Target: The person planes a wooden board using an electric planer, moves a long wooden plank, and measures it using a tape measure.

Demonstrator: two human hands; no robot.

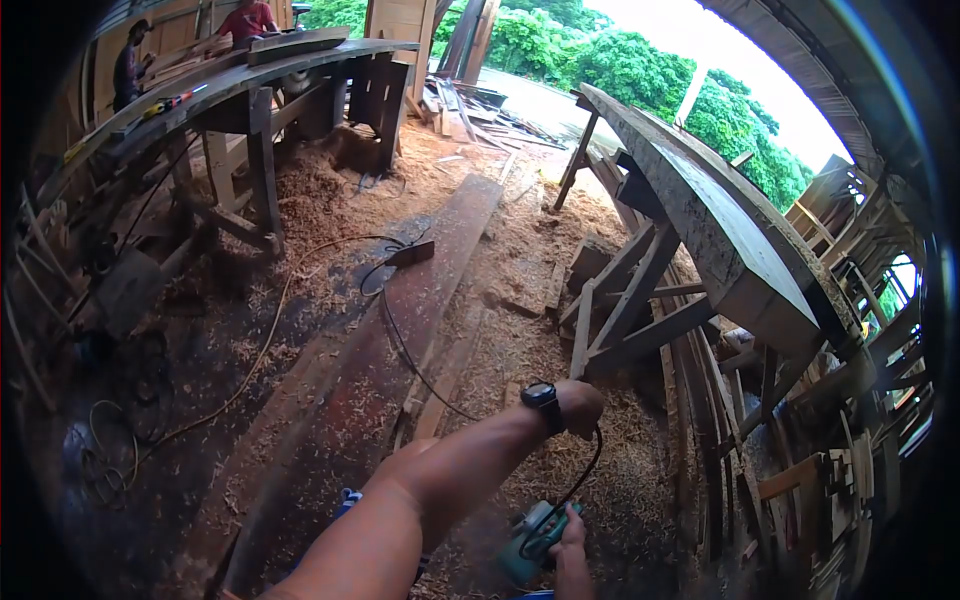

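Observation:
My left arm reaches across the lower middle with a dark watch on the wrist. Its hand (581,407) is bent downward and looks closed around a black power cord (597,462), though most fingers are hidden. From there the cord drops in a curve to a teal-green power tool (530,548). My right hand (570,535), low in the view, grips that tool at its handle; the tool's exact kind is hard to make out. More of the cord (400,345) runs over the boards on the left and passes behind my left forearm.
A long plank (440,250) lies on the shaving-covered floor. On the right, a thick timber slab (715,200) rests on wooden trestles. At the back left, two people are near a long workbench (230,75). An orange-brown cord (280,310) and lumber piles (480,110) lie around.

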